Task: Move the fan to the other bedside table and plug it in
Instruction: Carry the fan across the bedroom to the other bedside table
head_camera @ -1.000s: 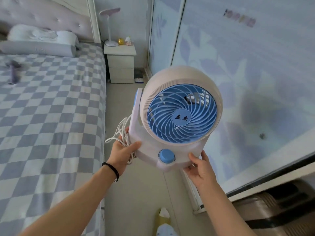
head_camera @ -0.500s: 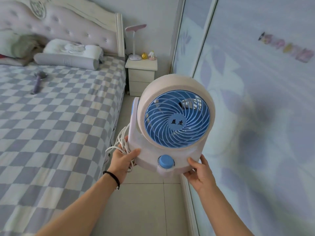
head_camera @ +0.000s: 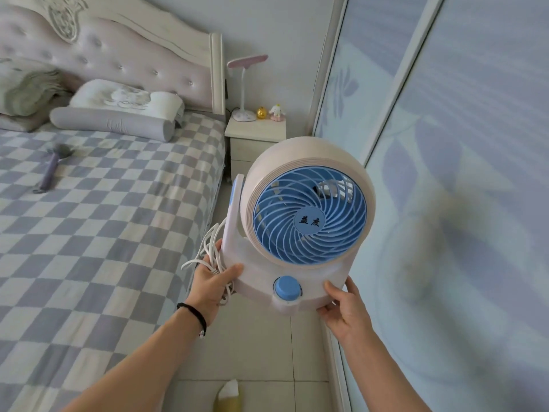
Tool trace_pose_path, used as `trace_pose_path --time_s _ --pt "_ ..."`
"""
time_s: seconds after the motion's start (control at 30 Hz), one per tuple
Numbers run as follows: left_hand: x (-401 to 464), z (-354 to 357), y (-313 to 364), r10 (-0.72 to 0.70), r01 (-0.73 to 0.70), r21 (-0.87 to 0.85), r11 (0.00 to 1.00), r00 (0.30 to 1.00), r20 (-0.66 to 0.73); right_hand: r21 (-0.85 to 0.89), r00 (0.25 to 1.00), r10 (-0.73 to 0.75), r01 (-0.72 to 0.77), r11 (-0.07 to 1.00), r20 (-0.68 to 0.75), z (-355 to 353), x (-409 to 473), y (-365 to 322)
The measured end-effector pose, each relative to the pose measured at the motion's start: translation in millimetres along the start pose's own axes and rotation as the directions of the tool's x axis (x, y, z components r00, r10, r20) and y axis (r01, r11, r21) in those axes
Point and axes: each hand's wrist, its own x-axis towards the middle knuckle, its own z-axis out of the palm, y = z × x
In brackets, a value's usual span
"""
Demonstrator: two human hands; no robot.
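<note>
Held aloft in the aisle between bed (head_camera: 104, 233) and wardrobe doors (head_camera: 445, 173): fan (head_camera: 309, 215), upright, smooth white plastic, round blue grille facing the camera. Left hand (head_camera: 212, 285) closed on base edge and bundled white cord (head_camera: 212, 251); right hand (head_camera: 346, 307) gripping the base's other side. Bench (head_camera: 255, 133) stood well beyond.

I'm looking into a home bedroom: checkered bed (head_camera: 98, 233) with tufted headboard (head_camera: 124, 55) at left, bedside table (head_camera: 255, 135) upper centre, probably sliding wardrobe doors (head_camera: 445, 144) right.
</note>
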Motion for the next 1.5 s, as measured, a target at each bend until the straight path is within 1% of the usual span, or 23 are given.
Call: trace_pose_path --time_s 0.13,0.23,0.4,0.53,0.77,0.97,1.07,1.13,1.23,1.43,1.5 --pt "63.3 -12.1 31.4 -0.008 0.008 -0.004 1.000 1.000 -0.007 0.005 1.000 0.001 -0.001 1.000 0.001 51.3 45.5 -5.2" --pt "103.5 -19.1 49.0 0.000 0.000 0.028 1.000 1.000 0.010 0.014 1.000 -0.009 0.009 1.000 -0.004 82.6 73.7 -11.0" --pt "158.0 -25.5 62.2 -0.009 0.009 0.050 0.999 1.000 0.005 0.020 1.000 0.001 -0.001 1.000 0.019 117.4 120.9 -23.4" --pt "206.0 -23.2 67.2 -0.017 0.019 0.055 0.998 0.999 -0.037 0.021 0.999 0.019 -0.020 1.000 0.034 139.2 168.7 -36.2" --pt "307.9 -4.7 79.6 0.006 -0.005 0.015 1.000 0.999 -0.045 0.006 0.993 0.086 -0.087 0.996 0.078 178.7 272.9 -70.7" --pt "384.3 21.3 85.7 -0.011 0.003 -0.058 0.998 0.991 -0.130 -0.069 0.987 0.119 -0.112 0.991 0.104 209.9 348.5 -120.6" --pt "418.4 32.8 87.2 -0.010 0.001 -0.067 0.998 0.991 -0.132 -0.107 0.982 0.172 -0.164 0.981 0.072 224.9 381.2 -145.1" --pt "433.9 37.8 91.5 -0.010 0.000 -0.080 0.997 0.992 -0.123 -0.145 0.973 0.216 -0.203 0.968 0.078 232.2 394.9 -156.1" --pt "456.5 45.3 100.2 -0.006 -0.005 -0.093 0.996 0.992 -0.123 -0.181 0.964 0.258 -0.242 0.953 0.071 243.6 418.4 -167.6" --pt "513.8 38.3 96.6 -0.052 0.036 -0.108 0.993 0.987 -0.151 -0.220 0.940 0.341 -0.326 0.919 0.032 268.4 471.5 -178.0" --pt "538.6 33.6 95.9 -0.068 0.051 -0.119 0.992 0.987 -0.148 -0.269 0.938 0.346 -0.332 0.904 0.007 279.9 494.5 -181.2"
